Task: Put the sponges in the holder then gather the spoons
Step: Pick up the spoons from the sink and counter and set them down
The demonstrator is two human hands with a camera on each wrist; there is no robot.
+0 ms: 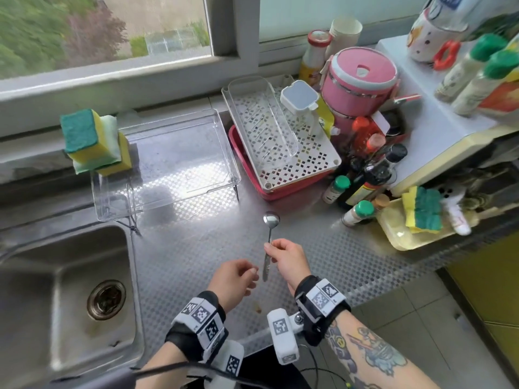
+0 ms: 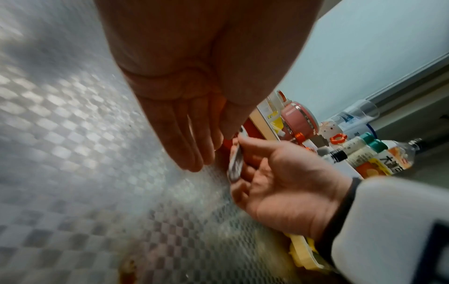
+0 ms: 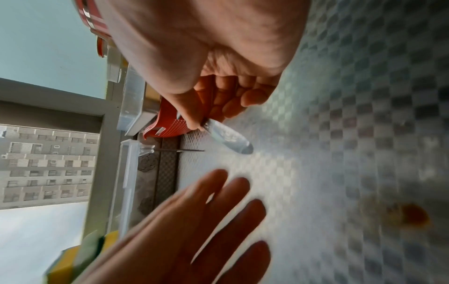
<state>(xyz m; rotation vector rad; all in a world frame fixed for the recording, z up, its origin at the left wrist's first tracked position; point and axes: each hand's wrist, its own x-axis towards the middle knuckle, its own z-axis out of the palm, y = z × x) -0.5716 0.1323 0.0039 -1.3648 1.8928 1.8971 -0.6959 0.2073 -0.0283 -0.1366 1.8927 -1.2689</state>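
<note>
The right hand (image 1: 286,259) pinches a spoon (image 1: 269,240) by its handle between thumb and fingers, bowl pointing away, above the counter (image 1: 196,248). Just to its left, the left hand (image 1: 234,280) holds nothing, fingers loose and nearly straight, close to the handle's end. Farther ahead and left, sponges (image 1: 92,141) are stacked at the left end of the clear holder (image 1: 179,161). To the right, another sponge (image 1: 424,210) lies on a yellow tray (image 1: 398,237).

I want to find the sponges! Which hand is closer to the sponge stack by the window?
Left. The left hand hangs empty over the counter, on the sponge stack's side. The right hand, pinching the spoon, is farther right.
</note>
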